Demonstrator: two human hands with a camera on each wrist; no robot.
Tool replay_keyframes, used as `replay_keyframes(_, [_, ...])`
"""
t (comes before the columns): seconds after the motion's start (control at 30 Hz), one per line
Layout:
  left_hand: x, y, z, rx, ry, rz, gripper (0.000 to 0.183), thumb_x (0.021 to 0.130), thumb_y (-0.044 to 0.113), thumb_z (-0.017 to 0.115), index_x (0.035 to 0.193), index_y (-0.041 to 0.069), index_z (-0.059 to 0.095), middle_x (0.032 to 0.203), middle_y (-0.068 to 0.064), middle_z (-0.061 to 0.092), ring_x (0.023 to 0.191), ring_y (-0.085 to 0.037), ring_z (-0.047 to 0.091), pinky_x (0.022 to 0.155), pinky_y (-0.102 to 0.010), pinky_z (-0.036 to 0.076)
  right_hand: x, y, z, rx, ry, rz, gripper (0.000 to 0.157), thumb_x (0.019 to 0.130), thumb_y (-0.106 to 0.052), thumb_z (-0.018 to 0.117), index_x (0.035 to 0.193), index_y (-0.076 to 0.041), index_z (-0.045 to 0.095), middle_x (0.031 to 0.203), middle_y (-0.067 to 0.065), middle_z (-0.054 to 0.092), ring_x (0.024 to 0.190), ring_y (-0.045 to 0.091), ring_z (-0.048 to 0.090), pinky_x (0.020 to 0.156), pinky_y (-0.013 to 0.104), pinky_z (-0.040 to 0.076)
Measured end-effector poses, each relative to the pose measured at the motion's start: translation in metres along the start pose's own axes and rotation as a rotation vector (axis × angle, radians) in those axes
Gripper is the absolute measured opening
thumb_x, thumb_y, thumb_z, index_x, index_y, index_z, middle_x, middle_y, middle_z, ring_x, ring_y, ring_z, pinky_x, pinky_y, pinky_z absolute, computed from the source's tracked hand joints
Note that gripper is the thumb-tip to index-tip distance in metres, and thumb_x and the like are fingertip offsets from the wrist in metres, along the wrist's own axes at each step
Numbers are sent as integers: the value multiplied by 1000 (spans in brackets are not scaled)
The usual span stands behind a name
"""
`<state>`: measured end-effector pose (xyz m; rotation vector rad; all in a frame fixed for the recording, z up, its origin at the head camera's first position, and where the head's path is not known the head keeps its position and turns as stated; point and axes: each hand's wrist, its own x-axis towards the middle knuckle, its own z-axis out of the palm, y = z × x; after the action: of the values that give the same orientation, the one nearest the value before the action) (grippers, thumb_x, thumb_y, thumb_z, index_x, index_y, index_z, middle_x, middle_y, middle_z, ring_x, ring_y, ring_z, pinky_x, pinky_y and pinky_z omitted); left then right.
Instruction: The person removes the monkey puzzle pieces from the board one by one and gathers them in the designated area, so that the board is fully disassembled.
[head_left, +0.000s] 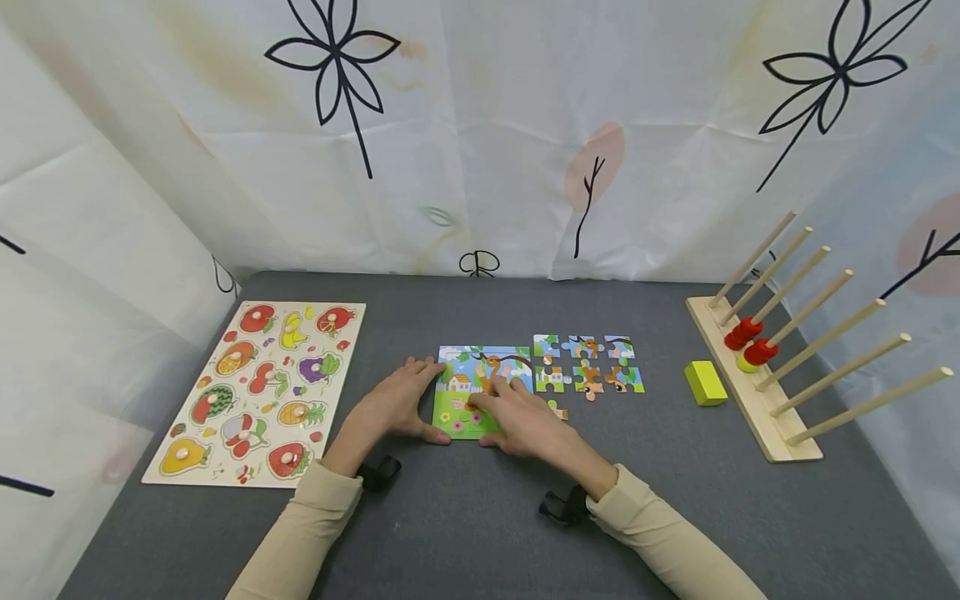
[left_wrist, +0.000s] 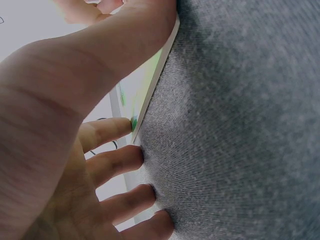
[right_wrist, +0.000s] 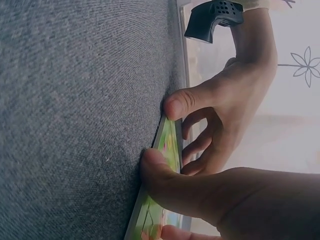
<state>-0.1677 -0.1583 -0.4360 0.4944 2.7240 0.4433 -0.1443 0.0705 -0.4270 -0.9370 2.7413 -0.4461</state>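
Note:
A jigsaw board (head_left: 459, 425) with a house, flowers and an orange animal lies flat on the table. My left hand (head_left: 397, 400) rests along its left edge, fingers spread toward the far corner and thumb by the near corner. In the left wrist view its fingertips (left_wrist: 117, 162) touch the cloth and the board's edge. Over the board's right side is my right hand (head_left: 528, 421). Its thumb (right_wrist: 157, 167) presses at the near edge while other fingers touch the picture; whether a piece lies under them is hidden. Several loose jigsaw pieces (head_left: 550, 379) lie to the right, one partly covered by that hand.
At the left lies a fruit peg puzzle (head_left: 258, 408) with knobbed pieces. On the right a wooden peg rack (head_left: 795, 446) carries red and yellow rings (head_left: 761, 350), its tall pegs leaning outward. A yellow block (head_left: 705, 383) sits beside it. Patterned curtains (head_left: 510, 142) border the grey table (head_left: 450, 533).

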Motion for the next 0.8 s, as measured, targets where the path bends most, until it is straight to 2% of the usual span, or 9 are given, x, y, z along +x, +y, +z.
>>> replay_keyframes(0.43, [0,0,0,2,4,7,116,67,54,93,157,5,38,164,-25,34,152,-50,30,121,-64,32,0,-2,0,37,-8,69,50,86,-28,84,132,-22,64,115,14,58,95,30,54,65,39,53])
replay_keyframes(0.8, [0,0,0,5,14,19,115,68,54,93,157,4,38,163,-26,35,152,-50,31,121,-64,33,-3,-2,2,17,27,48,53,86,-29,84,134,-21,65,113,13,58,89,27,53,64,37,51])
